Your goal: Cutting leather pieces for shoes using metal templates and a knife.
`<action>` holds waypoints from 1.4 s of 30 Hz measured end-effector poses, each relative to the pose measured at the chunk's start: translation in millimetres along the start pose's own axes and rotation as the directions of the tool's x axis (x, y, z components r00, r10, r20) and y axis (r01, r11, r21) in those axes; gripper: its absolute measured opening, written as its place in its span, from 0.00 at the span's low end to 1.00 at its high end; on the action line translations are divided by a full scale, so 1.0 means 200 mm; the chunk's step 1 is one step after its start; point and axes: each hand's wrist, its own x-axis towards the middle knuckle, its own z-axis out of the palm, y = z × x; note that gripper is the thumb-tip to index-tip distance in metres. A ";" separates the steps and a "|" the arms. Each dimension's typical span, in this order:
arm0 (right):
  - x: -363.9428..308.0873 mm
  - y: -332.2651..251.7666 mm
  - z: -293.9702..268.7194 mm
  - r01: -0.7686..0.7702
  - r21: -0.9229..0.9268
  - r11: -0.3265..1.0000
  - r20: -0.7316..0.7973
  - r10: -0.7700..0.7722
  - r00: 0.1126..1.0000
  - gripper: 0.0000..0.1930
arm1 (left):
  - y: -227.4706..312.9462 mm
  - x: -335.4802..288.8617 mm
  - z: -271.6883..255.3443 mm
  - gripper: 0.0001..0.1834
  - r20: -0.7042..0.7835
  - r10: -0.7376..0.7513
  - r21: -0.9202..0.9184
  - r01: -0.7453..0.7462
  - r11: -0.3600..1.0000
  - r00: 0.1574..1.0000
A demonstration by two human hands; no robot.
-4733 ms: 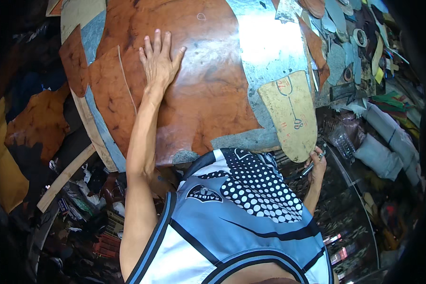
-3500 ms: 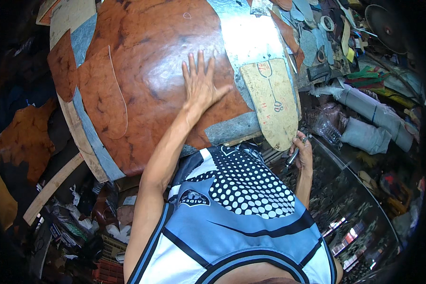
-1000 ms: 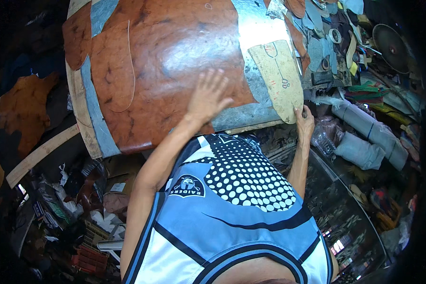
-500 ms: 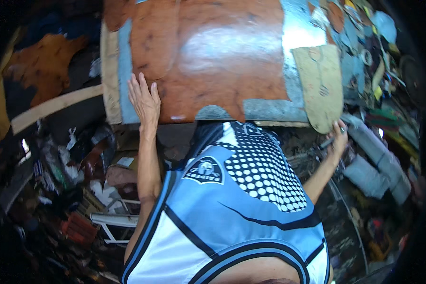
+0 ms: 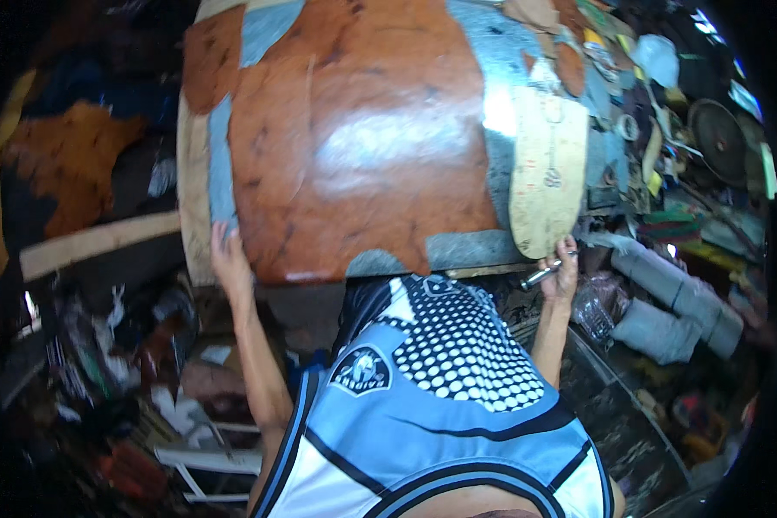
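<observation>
A large sheet of glossy brown leather [image 5: 276, 198] lies across the work table. My left hand [image 5: 231, 259] rests at the near left, on the table's edge beside the leather, its fingers stretched out. In my right hand [image 5: 561, 274], at the near right corner, is a slim silver pen-like tool [image 5: 540, 276]. Its fingertips also meet the rounded lower end of a long cream pattern piece [image 5: 548, 173], which lies along the table's right side and carries drawn marks.
A grey-blue table surface [image 5: 470, 249] shows around the leather, with a wooden strip [image 5: 195, 173] on the left. Scraps and tools crowd the far right. Grey rolls [image 5: 665, 285] lie lower right, a brown hide [image 5: 73, 164] at left, and a white frame [image 5: 211, 462] lower left.
My left hand has come off the leather onto the table's left edge. The pattern piece and my right hand sit further left in view, and the table appears lower as the view shifted.
</observation>
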 end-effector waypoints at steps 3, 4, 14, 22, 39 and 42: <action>-0.02 0.02 -0.01 0.003 0.023 1.000 0.025 -0.004 1.000 0.14 | 0.09 0.06 0.03 0.30 0.048 -0.176 -0.064 0.179 0.982 0.983; -0.05 0.01 0.02 -0.012 0.017 1.000 0.012 0.011 1.000 0.14 | 0.11 0.09 0.03 0.29 0.081 -0.199 0.017 0.198 0.980 0.977; -0.17 0.21 0.26 -0.221 -0.133 0.966 0.039 0.228 0.973 0.19 | 0.50 -0.09 0.65 0.22 0.473 0.388 0.323 -0.565 0.759 0.791; -0.18 0.37 0.51 -0.363 -0.294 0.884 0.155 0.419 0.895 0.18 | 0.50 -0.34 0.95 0.30 0.564 0.093 -0.014 -0.103 0.995 0.821; -0.08 0.46 0.91 0.251 -0.839 0.482 0.486 0.459 0.744 0.15 | 0.41 -0.09 0.64 0.28 0.467 -0.368 -0.088 0.457 0.885 0.804; -0.05 0.48 0.89 0.171 -0.885 0.434 0.394 0.499 0.772 0.15 | 0.44 -0.08 0.71 0.26 0.479 -0.371 -0.064 0.453 0.889 0.795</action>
